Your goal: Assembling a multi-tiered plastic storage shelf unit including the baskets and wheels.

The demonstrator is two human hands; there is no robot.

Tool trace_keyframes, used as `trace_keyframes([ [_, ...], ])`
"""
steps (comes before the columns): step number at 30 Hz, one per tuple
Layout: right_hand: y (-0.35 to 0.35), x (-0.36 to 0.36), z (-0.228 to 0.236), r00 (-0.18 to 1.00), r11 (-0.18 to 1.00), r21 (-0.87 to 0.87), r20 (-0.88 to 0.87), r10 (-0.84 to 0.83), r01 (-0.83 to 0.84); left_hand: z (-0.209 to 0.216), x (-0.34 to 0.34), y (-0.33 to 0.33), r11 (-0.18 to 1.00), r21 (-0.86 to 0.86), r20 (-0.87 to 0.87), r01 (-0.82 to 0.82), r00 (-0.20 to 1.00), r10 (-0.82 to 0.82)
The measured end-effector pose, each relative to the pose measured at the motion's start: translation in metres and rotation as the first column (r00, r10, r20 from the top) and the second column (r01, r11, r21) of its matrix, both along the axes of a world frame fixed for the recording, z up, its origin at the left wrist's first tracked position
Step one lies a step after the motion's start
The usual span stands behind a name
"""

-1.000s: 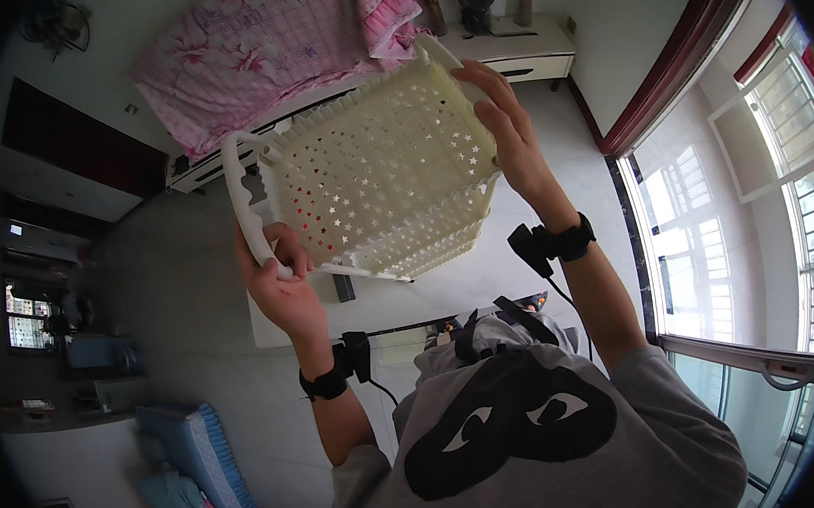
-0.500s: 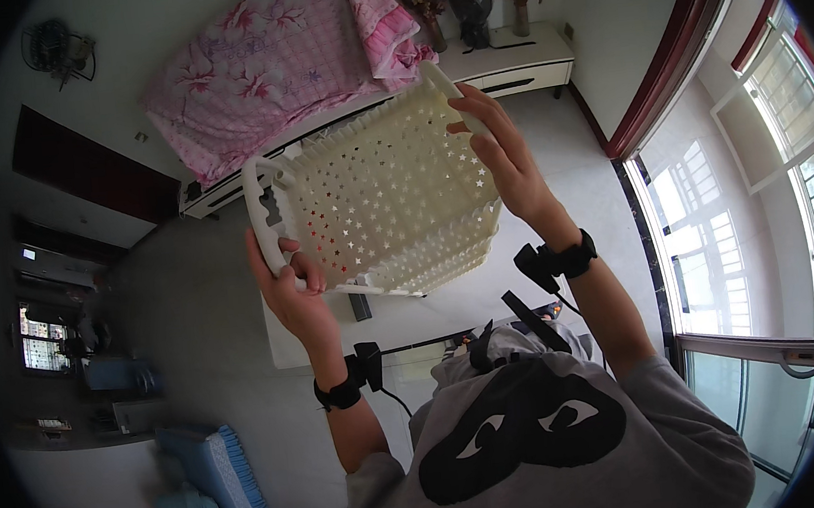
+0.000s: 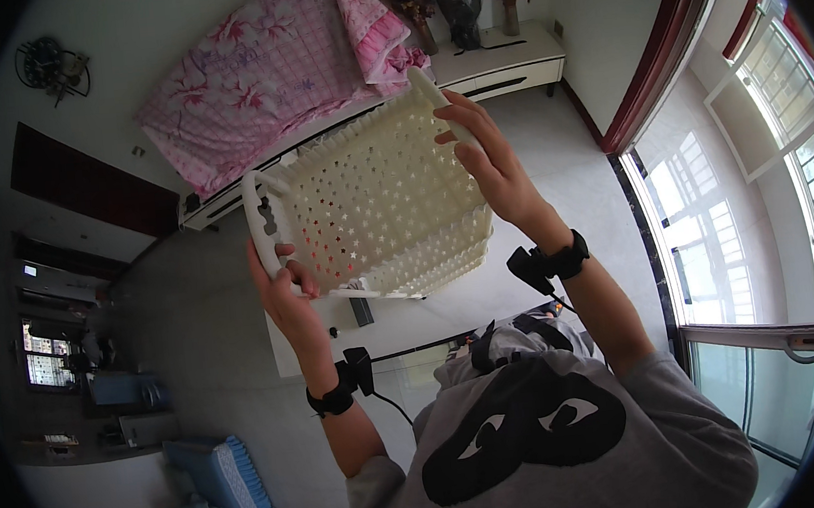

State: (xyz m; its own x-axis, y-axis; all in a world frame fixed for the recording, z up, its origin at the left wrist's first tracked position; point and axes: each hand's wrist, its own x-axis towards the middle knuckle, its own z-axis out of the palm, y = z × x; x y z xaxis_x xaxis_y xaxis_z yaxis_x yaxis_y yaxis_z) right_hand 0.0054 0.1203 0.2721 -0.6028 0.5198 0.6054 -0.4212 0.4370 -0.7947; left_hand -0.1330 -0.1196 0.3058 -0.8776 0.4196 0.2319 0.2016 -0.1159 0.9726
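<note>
Between my two hands I hold up a cream plastic laundry basket [image 3: 372,189] with star-shaped holes in its walls. It is tilted, so I look into its inside. My left hand [image 3: 281,279] is wrapped round the handle at the basket's left end. The fingers of my right hand [image 3: 490,155] curl over the rim handle at the far right end. Beneath the basket a white table [image 3: 294,346] shows, with a small dark grey box [image 3: 362,311] on it, partly hidden by the basket's lower edge.
A low white cabinet [image 3: 507,71] stands along the far wall, with dried-flower vases [image 3: 511,15] and a pink floral cloth [image 3: 257,83] over something large. To the right is a glass sliding door [image 3: 734,341]. A blue sofa [image 3: 224,483] stands at the lower left.
The basket and both hands have shifted slightly to the left in view. My grip on it looks the same. A little more of the table shows under the basket.
</note>
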Motion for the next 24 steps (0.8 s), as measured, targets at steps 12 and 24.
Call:
trace_keyframes([
  [12, 0.0, -0.001, -0.004, 0.999, 0.992, -0.116, 0.011, 0.042, -0.04, -0.004, -0.018, 0.002, 0.988, -0.154, -0.181, -0.001, 0.983, -0.027],
  [24, -0.002, 0.009, -0.003, 0.995, 0.968, -0.236, 0.039, 0.094, -0.083, -0.027, -0.025, -0.002, 0.962, -0.151, -0.462, -0.226, 0.877, 0.134],
])
